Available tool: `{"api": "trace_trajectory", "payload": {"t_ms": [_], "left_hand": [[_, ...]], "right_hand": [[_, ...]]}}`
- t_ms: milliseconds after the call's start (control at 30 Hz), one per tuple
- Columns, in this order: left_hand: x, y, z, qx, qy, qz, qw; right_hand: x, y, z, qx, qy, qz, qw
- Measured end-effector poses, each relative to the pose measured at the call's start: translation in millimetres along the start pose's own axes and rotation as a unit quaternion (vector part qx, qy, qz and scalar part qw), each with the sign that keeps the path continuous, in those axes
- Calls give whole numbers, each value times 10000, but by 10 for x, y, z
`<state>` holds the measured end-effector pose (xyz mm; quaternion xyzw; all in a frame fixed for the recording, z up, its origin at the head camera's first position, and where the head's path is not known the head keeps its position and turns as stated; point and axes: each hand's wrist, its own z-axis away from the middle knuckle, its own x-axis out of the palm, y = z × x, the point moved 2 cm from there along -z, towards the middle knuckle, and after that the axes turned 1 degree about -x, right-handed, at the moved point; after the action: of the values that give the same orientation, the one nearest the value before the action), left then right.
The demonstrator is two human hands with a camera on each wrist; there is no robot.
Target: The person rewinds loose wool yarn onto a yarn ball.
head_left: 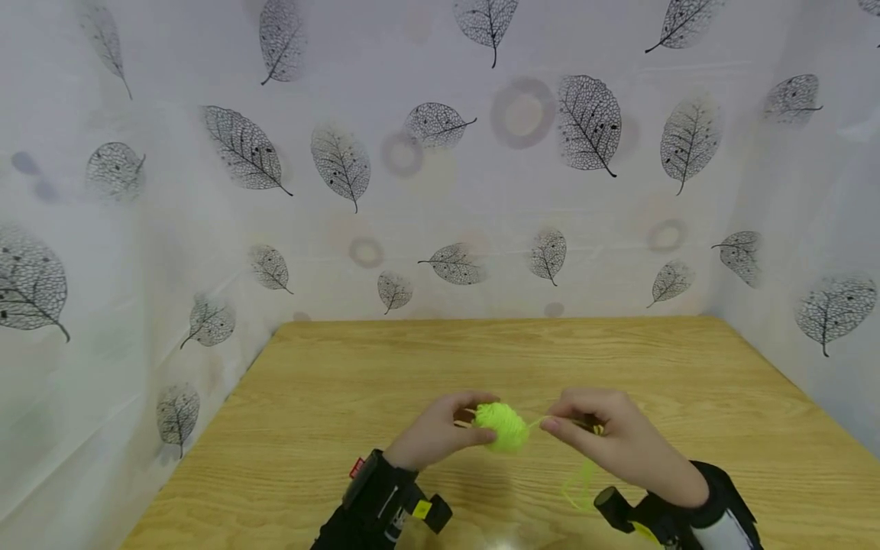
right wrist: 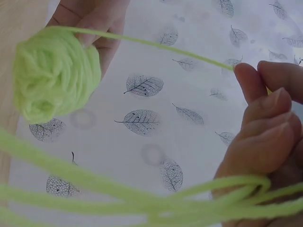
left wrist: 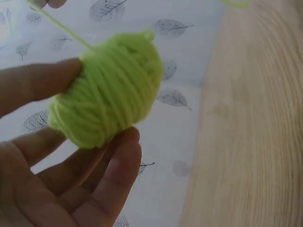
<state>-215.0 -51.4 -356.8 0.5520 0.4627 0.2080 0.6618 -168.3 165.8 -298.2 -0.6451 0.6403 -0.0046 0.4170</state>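
A small ball of neon yellow-green yarn (head_left: 503, 428) is held above the table by my left hand (head_left: 443, 429), thumb on one side and fingers on the other. In the left wrist view the wound ball (left wrist: 111, 90) shows its crossing strands. From it a single strand (right wrist: 165, 47) runs taut to my right hand (head_left: 612, 431), which pinches it between thumb and forefinger. More loose yarn (right wrist: 189, 208) passes by the right hand's curled fingers (right wrist: 265, 127) and hangs beneath it as a loop (head_left: 580, 485) in the head view.
Under the hands lies a light wood-grain table (head_left: 412, 359). A pale sheet (head_left: 454, 198) printed with dark leaf skeletons and faint rings rises behind it and along both sides. Each wrist wears a black strap with a camera mount (head_left: 385, 496).
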Motion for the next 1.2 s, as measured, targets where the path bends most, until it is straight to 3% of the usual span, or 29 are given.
{"api": "trace_trajectory", "payload": {"t_ms": [133, 267, 400, 567, 700, 867, 1033, 1200], "left_hand": [[44, 55, 47, 272, -915, -163, 9953], [68, 123, 94, 563, -1638, 340, 9843], [57, 173, 121, 698, -2014, 1109, 9707], [28, 199, 138, 920, -2187, 1671, 9570], [5, 210, 152, 1042, -2172, 2179, 9458], [-35, 208, 158, 1292, -1914, 2705, 9346], [-87, 197, 147, 1463, -1425, 3283, 9222], [-145, 184, 130, 1448, -569, 3738, 9144]], "right_hand": [[-36, 37, 0, 426, 321, -7, 9986], [-60, 107, -1, 944, 536, -21, 9941], [-82, 191, -6, 1341, 623, 2, 9890], [-79, 305, -2, 1684, 611, -45, 9838], [-47, 407, 2, 1817, 543, -274, 9815], [-3, 523, 6, 1883, 394, -585, 9796], [48, 621, 10, 1984, 283, -593, 9779], [132, 681, 12, 2154, -103, -529, 9750]]}}
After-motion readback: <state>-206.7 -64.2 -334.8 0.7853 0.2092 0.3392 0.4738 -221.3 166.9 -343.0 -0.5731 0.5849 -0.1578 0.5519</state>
